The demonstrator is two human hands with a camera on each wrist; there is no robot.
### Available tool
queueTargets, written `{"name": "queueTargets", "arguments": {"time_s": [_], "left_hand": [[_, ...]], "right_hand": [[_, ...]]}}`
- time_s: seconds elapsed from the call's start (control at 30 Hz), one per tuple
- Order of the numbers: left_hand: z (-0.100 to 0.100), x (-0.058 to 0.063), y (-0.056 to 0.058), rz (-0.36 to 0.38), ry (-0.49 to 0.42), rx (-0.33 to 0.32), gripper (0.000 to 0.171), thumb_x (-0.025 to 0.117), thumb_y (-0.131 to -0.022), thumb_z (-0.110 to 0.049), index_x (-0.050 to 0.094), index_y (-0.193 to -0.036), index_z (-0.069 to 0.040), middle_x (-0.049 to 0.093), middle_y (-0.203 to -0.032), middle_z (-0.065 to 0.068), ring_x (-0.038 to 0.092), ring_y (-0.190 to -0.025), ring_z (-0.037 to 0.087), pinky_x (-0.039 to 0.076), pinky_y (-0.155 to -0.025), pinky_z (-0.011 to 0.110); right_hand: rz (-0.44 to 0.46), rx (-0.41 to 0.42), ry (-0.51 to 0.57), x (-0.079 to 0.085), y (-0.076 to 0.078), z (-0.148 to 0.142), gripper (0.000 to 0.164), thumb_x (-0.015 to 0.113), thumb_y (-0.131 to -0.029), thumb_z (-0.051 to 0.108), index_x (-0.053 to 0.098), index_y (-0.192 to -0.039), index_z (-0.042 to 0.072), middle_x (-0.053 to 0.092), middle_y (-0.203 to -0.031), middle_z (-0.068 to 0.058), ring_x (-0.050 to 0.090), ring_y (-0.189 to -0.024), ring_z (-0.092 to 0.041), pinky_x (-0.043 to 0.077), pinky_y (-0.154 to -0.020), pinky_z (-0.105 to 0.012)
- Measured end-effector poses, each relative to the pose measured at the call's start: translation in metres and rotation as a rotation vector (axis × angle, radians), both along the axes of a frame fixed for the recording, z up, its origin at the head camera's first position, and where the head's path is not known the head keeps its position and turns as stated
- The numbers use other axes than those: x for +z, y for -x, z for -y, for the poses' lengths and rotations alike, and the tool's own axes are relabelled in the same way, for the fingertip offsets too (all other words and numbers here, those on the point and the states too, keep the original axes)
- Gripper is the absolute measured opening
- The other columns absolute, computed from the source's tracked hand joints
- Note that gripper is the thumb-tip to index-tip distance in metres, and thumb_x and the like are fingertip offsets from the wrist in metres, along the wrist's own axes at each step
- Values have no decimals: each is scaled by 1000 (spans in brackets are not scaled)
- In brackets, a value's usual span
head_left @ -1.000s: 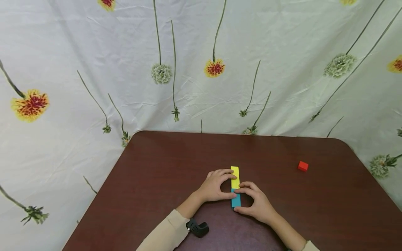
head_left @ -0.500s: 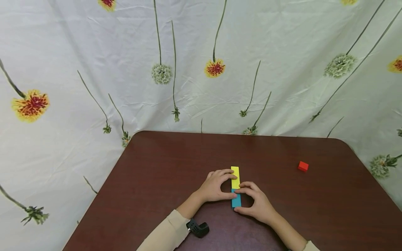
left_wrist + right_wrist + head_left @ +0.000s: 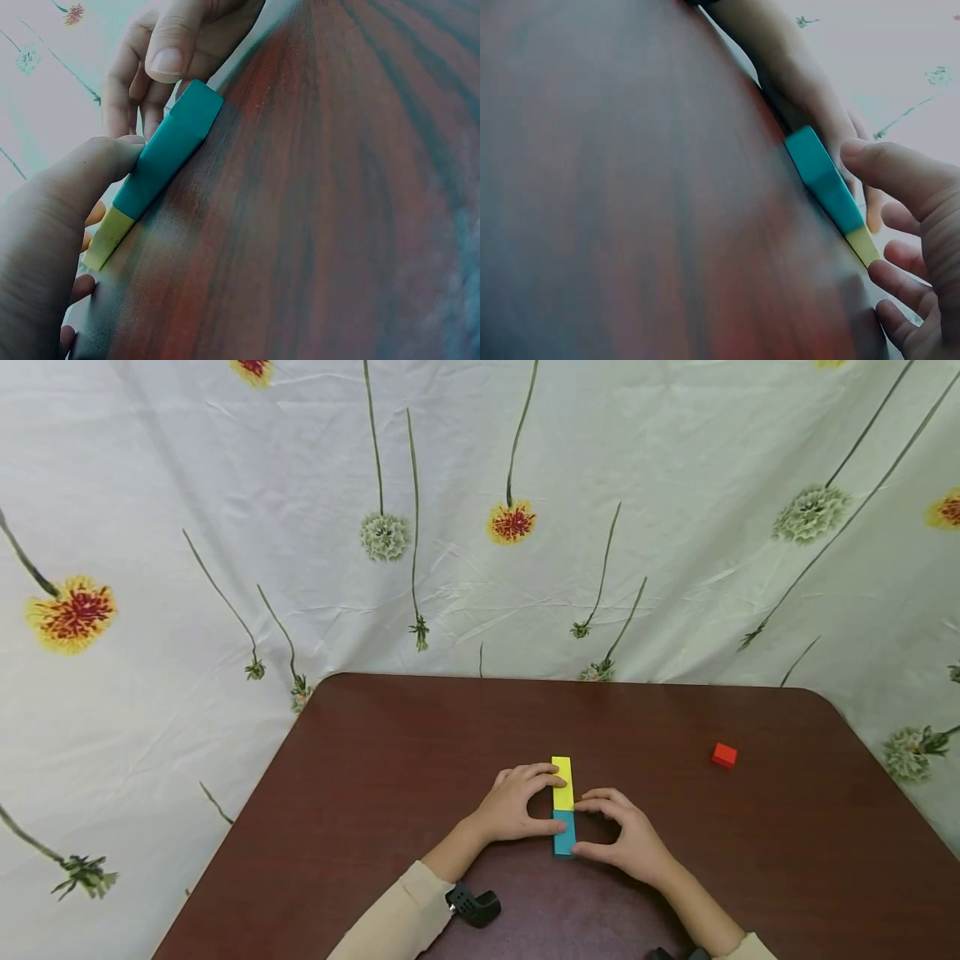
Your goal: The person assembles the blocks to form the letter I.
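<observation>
Lying end to end on the dark reddish-brown table (image 3: 412,735), a smooth yellow rectangular block (image 3: 563,799) and a blue one (image 3: 564,842) form a straight bar, the left hand (image 3: 512,807) resting spread fingers across both, the right hand (image 3: 633,842) parting thumb and fingers just beside them.

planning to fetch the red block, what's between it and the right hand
Only bare brown tabletop lies between the red block and right hand, in the head view.

There are three blocks (image 3: 564,799) (image 3: 563,841) (image 3: 723,755), two hands (image 3: 513,806) (image 3: 637,843), one table (image 3: 420,752) and one flowered cloth (image 3: 300,468).
</observation>
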State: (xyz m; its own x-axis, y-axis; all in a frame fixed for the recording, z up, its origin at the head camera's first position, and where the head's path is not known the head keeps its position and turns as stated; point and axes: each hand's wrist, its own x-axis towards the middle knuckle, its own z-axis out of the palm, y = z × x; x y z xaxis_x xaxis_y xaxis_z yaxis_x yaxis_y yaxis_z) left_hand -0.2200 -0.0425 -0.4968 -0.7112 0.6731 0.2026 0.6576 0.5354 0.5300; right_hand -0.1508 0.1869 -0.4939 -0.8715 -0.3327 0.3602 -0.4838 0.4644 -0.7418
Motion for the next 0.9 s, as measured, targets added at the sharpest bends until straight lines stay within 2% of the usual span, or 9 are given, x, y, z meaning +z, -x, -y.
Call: {"name": "queueTargets", "arguments": {"time_s": [0.4,0.63,0.9], "left_hand": [[1,0,1,2,-5,2,60,69,-85,-52,56,-135,-23,43,-147,-1,40,-133,23,27,-105,53],[2,0,1,12,-1,-4,59,69,-85,-52,56,-136,-24,42,-148,-2,39,-134,23,26,-105,53],[1,0,1,27,-5,-8,59,69,-85,-50,56,-136,-23,42,-149,-1,37,-136,22,25,-107,53]], "right_hand": [[-21,-147,-17,9,13,-34,41,87,-74,21,71,-111,11,60,-116,1,57,-101,-17,46,-83,-42],[-22,-243,-7,19,19,-57,42,86,-75,16,70,-112,6,61,-115,-2,57,-99,-17,42,-84,-30],[3,-315,-28,32,27,-83,41,82,-80,16,68,-116,5,60,-118,-7,55,-100,-18,40,-85,-22]]}}
